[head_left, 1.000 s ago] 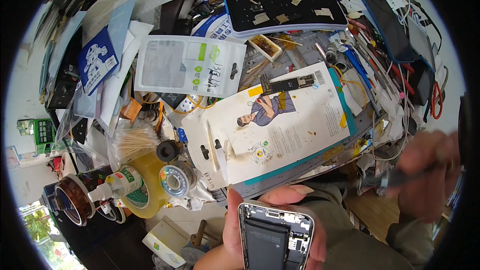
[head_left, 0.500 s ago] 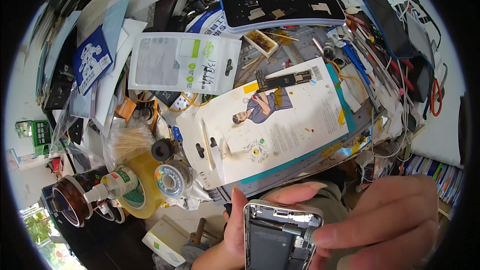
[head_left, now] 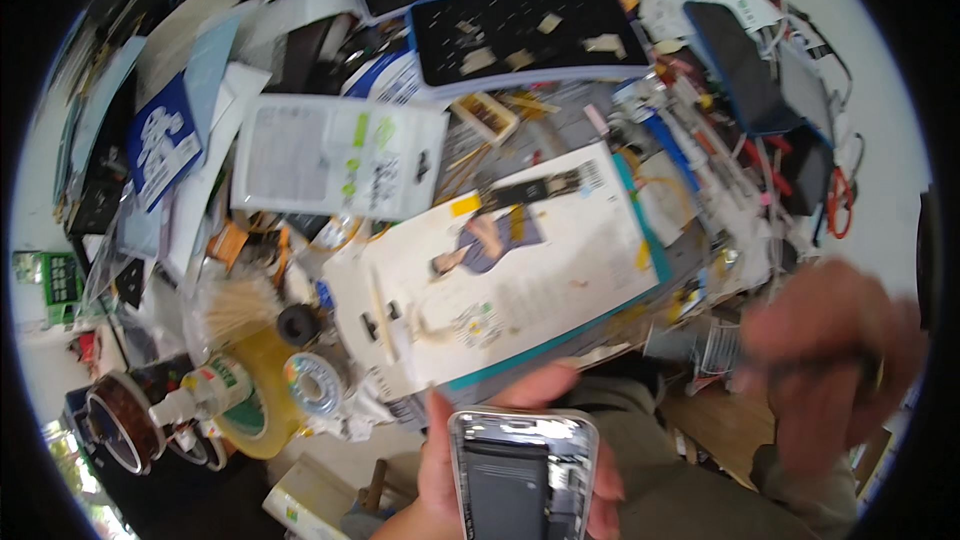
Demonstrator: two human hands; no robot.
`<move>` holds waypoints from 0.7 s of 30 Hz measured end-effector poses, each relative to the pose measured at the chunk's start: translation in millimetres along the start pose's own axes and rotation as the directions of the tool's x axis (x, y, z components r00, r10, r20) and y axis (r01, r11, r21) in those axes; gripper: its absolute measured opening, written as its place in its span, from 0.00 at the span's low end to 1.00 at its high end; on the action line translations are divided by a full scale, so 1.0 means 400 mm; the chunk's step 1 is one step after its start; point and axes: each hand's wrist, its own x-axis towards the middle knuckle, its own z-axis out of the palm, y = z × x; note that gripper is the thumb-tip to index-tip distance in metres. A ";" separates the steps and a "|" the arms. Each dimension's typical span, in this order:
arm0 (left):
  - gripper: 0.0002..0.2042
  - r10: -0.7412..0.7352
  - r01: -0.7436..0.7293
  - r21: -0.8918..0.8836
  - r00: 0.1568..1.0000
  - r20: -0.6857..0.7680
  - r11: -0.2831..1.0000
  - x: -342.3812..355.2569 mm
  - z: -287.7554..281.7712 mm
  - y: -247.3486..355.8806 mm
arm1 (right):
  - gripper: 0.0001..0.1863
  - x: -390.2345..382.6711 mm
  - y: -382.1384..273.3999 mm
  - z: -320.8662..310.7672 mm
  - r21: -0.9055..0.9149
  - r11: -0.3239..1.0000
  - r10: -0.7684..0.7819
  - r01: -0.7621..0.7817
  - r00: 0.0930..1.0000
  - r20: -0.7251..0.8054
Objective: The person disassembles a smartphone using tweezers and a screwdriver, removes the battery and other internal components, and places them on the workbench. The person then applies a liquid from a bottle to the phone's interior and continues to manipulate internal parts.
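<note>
My left hand [head_left: 470, 460] grips an opened phone [head_left: 522, 475] at the bottom centre, its silver frame up and a dark battery showing inside. My right hand [head_left: 830, 360] is blurred at the lower right, away from the phone, fingers closed around what looks like a thin dark tool; the blur hides what it is. A large white printed package [head_left: 500, 280] lies on the cluttered bench just beyond the phone.
A dark parts tray [head_left: 520, 35] with small pieces sits at the back. A yellow tape roll [head_left: 262, 390], a small solder reel [head_left: 313, 382], a brush [head_left: 235, 305] and a brown tape roll [head_left: 120, 430] are at the left. Phones and cables [head_left: 760, 80] crowd the right.
My right hand was over the phone half a second ago; it has swung away to the right. My left hand and the phone have stayed near the bottom centre.
</note>
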 end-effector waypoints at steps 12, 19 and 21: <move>0.40 0.221 -0.125 0.289 0.918 -0.329 0.949 0.071 0.028 -0.003 | 0.14 -0.050 0.265 -0.098 -0.661 0.751 -0.165 -0.003 0.967 -0.192; 0.40 0.268 -0.165 0.336 0.919 -0.289 0.927 0.096 0.036 -0.001 | 0.16 -0.042 0.323 -0.106 -0.717 0.697 -0.116 -0.013 0.985 -0.130; 0.39 0.266 -0.154 0.338 0.912 -0.313 0.928 0.102 0.034 0.001 | 0.15 -0.035 0.314 -0.108 -0.738 0.675 -0.131 -0.018 0.981 -0.144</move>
